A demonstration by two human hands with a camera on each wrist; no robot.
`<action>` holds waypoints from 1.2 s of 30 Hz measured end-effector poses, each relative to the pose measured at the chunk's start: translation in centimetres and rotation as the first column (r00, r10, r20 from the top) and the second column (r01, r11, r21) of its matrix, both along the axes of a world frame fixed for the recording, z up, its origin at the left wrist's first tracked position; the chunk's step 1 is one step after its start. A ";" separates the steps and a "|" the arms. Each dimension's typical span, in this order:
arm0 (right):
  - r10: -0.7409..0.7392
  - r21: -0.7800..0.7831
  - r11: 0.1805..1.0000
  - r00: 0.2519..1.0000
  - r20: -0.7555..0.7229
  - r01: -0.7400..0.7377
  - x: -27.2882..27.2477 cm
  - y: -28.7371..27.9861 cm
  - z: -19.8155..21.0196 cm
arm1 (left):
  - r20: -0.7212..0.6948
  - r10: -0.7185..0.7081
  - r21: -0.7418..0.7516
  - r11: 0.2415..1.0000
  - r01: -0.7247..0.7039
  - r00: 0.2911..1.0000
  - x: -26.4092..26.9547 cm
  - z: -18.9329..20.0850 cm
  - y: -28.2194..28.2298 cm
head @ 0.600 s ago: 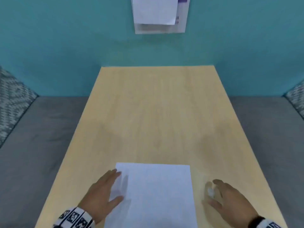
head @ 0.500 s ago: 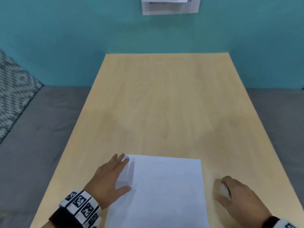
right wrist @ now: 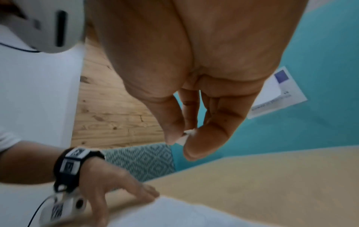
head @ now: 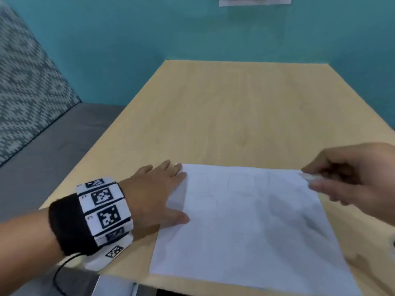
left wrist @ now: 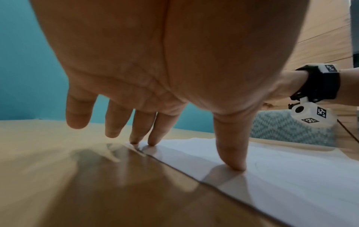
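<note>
A white sheet of paper [head: 245,221] lies flat at the near end of a light wooden table [head: 235,114]. My left hand [head: 171,193] lies flat on the sheet's left edge. Its straight fingertips [left wrist: 153,142] and thumb press the paper down. My right hand [head: 316,180] hovers over the sheet's far right corner, off the table. It pinches a small white piece [right wrist: 187,133] between thumb and fingers, seen in the head view as a pale sliver [head: 310,177]. What the piece is cannot be told.
A teal wall rises behind the table, with a paper notice [head: 254,1] pinned high on it. A grey bench seat [head: 53,146] and a patterned cushion [head: 25,82] lie to the left. The table's near edge is just below the sheet.
My right hand has risen from the table beside the sheet, taking the small white piece to the sheet's far right corner. The left hand stays on the left edge.
</note>
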State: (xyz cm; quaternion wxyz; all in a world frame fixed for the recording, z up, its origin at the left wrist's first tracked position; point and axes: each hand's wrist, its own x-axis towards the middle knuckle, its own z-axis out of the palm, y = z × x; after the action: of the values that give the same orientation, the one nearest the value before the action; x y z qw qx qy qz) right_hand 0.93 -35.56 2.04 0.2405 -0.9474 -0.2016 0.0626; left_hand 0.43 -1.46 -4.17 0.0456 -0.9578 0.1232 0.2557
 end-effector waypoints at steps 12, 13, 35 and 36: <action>0.194 -0.214 0.956 0.980 -0.043 -0.199 5.4 16.8 -4.3 | 0.059 -0.088 -0.030 0.995 0.090 0.994 1.8 -0.3 0.3; 0.199 -0.235 0.951 0.979 -0.037 -0.202 5.9 17.4 -4.9 | 0.081 -0.105 -0.024 0.994 0.107 0.991 1.8 -0.6 0.5; 0.279 -0.335 0.898 0.958 -0.067 -0.285 7.7 19.2 -5.6 | 0.076 -0.119 -0.037 0.992 0.122 0.990 2.3 -2.9 1.6; 0.271 -0.333 0.902 0.961 -0.056 -0.274 7.8 19.1 -5.5 | 0.076 -0.117 -0.029 0.992 0.119 0.990 2.3 -3.0 1.6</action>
State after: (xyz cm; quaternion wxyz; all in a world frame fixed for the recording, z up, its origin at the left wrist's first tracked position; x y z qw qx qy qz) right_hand 8.71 -16.48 -3.51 0.0644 -0.9368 -0.3171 0.1331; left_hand 2.74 0.15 -7.13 0.0490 -0.9583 0.1822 0.2147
